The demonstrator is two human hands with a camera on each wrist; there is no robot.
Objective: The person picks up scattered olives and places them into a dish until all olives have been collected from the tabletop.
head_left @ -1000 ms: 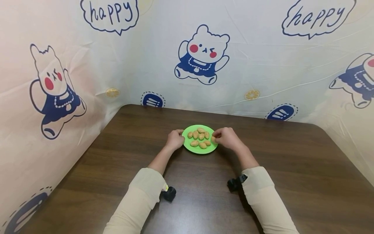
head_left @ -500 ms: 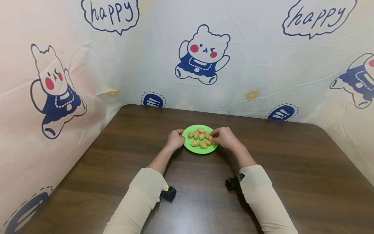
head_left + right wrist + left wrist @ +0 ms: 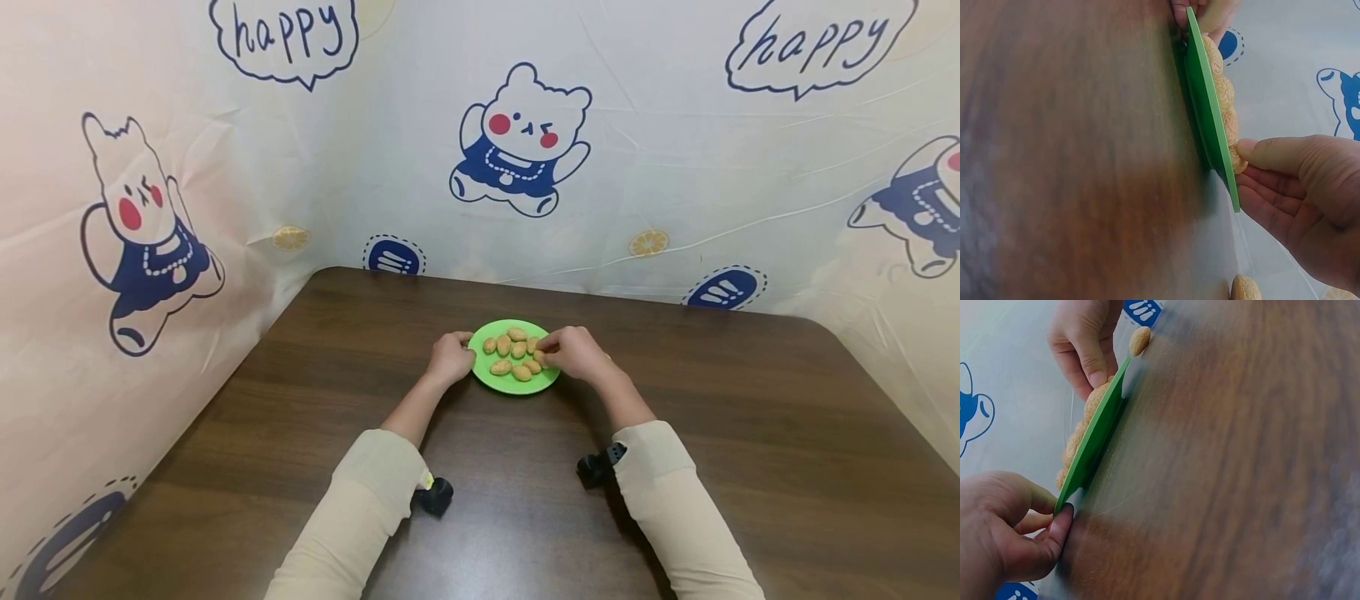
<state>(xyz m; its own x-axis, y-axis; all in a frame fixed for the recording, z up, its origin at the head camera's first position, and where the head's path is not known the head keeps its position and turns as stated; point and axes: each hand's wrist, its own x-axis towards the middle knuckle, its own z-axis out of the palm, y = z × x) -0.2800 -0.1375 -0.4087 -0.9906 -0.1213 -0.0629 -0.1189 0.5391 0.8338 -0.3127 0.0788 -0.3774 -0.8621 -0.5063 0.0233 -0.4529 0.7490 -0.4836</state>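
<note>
A round green plate (image 3: pixel 512 387) carries several tan walnuts (image 3: pixel 502 345) with netted shells. My left hand (image 3: pixel 450 360) holds the plate's left rim, with the thumb underneath and fingers at the edge in the left wrist view. Over the opposite rim, my right hand (image 3: pixel 576 354) pinches a walnut (image 3: pixel 1239 160) that sits low on the plate among the others. The right wrist view shows the thumb on this walnut and the other fingers partly hidden behind it. Beyond the plate lies a loose walnut (image 3: pixel 1140 340) on the table, mostly hidden by the right hand in the head view.
The dark brown wooden table (image 3: pixel 480 500) extends all round the plate. Behind and beside it hangs a pale printed cloth (image 3: pixel 660 150) with cartoon bears. Black wrist cameras sit under both forearms, the left one (image 3: pixel 435 497) and the right one (image 3: pixel 596 469).
My right hand has moved slightly left, bringing its walnut from the plate's right rim in towards the other walnuts. The left hand and the plate stay where they were.
</note>
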